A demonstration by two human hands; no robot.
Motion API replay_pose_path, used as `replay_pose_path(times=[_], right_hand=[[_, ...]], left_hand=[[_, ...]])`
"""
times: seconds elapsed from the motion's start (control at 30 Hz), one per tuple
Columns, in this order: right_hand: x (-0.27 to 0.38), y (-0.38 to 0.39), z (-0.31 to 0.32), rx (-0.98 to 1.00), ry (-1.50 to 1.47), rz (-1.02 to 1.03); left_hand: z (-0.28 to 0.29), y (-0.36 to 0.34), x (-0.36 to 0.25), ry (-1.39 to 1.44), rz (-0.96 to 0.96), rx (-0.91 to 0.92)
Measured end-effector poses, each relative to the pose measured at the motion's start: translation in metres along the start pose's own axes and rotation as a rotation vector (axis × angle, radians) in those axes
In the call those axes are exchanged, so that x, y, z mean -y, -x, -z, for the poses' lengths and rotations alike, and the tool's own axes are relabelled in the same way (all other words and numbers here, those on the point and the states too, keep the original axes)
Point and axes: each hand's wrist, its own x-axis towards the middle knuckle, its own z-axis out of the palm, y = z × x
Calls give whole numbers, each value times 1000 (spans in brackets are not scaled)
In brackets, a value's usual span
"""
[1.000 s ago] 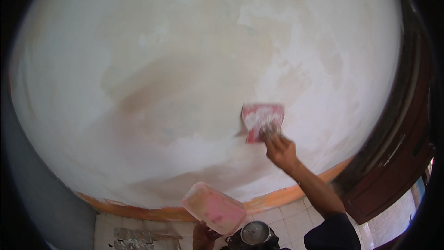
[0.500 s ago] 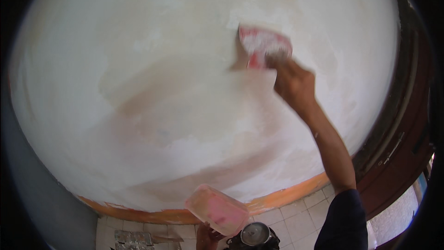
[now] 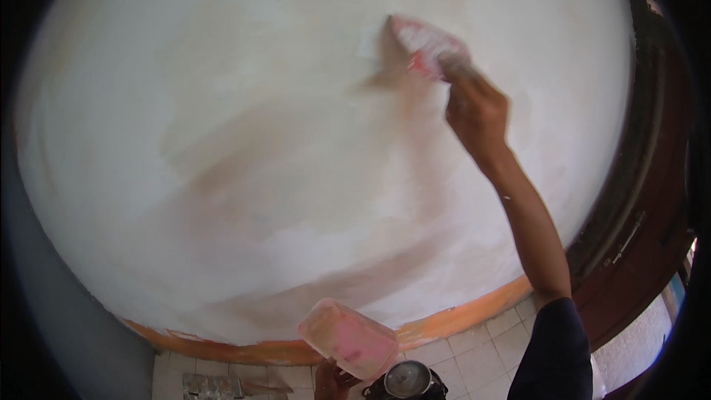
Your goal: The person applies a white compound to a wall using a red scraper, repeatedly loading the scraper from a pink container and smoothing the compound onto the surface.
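Observation:
My right hand is raised high against the white plastered wall and grips a flat pink-stained trowel, its blade pressed on the wall and blurred by motion. Low in the view, my left hand holds up a pinkish rectangular plastic board tilted toward the wall. The wall shows wet brownish patches among whiter fresh smears.
An orange band runs along the wall's foot above a white tiled floor. A round metal-lidded container stands on the tiles. A dark brown wooden door frame lines the right side. Debris lies at the lower left.
My right hand has swept the trowel upward along the wall, from mid height to near the top. The left hand with the board has barely moved.

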Motion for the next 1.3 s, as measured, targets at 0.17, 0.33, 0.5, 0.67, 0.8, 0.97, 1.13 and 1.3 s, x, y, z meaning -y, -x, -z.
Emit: replay_pose_path(times=[0.17, 0.33, 0.5, 0.67, 0.8, 0.97, 1.13, 1.3], right_hand=[[46, 170, -30, 235, 6, 68], [102, 244, 31, 525, -167, 45], [104, 163, 53, 351, -506, -598], [116, 132, 107, 542, -1113, -1509], [153, 128, 125, 895, -889, -1121], [181, 145, 149, 1035, -746, -791], [204, 186, 154, 1026, -685, -845], [218, 199, 149, 1001, -662, -929]], left_hand=[[2, -1, -3, -4, 3, 2], [2, -6, -6, 16, 15, 2], [4, -12, -23, -91, 30, -21], [-63, -1, -47, 21, -17, -16], [-65, -11, -40, 12, -156, 86], [-69, 12, -17, 56, -162, 109], [-67, 9, 5, -36, -174, 106], [-72, 14, 9, -132, -105, 104]])
